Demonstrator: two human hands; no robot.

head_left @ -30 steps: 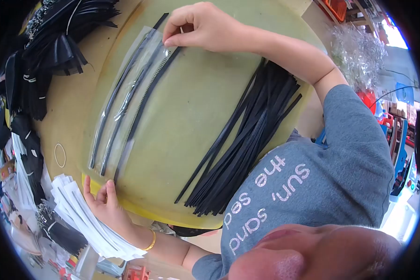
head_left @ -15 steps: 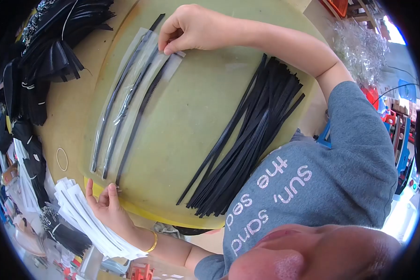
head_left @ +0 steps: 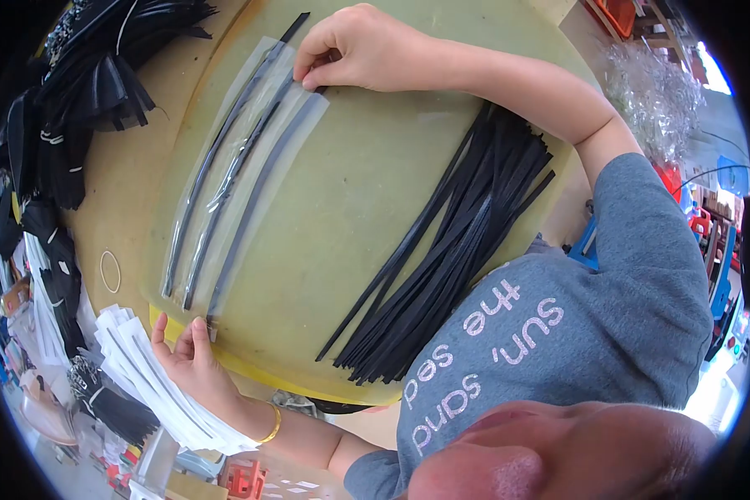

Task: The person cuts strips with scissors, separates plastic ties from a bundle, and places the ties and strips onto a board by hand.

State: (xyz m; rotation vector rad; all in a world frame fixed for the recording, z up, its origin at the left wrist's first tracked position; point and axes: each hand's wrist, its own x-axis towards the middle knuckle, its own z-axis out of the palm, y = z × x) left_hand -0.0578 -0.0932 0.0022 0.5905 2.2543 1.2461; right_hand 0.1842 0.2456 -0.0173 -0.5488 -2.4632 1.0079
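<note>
Three long black strips (head_left: 217, 158) lie side by side on a yellow-green board, in or under clear plastic film (head_left: 304, 117). My right hand (head_left: 354, 50) is closed at their upper end, with thumb and forefinger pinching the film. The strip nearest my body (head_left: 262, 179) looks grey through the plastic. At the lower end is my left hand (head_left: 187, 354), its thumb and forefinger apart. The left thumb is beside the lower end of the film; I cannot tell whether it touches. A loose pile of black strips (head_left: 458, 242) lies nearer my body.
Tied black bundles (head_left: 112, 83) line the far left edge. White paper strips (head_left: 154, 375) lie beside my left wrist. A pale rubber band (head_left: 110, 272) rests on the tan tabletop (head_left: 129, 208). Crumpled clear plastic (head_left: 650, 100) is at the upper right.
The film now lies over the strip nearest my body, which was partly bare before. My right hand has shifted slightly right in view, still pinching. My left hand has barely moved.
</note>
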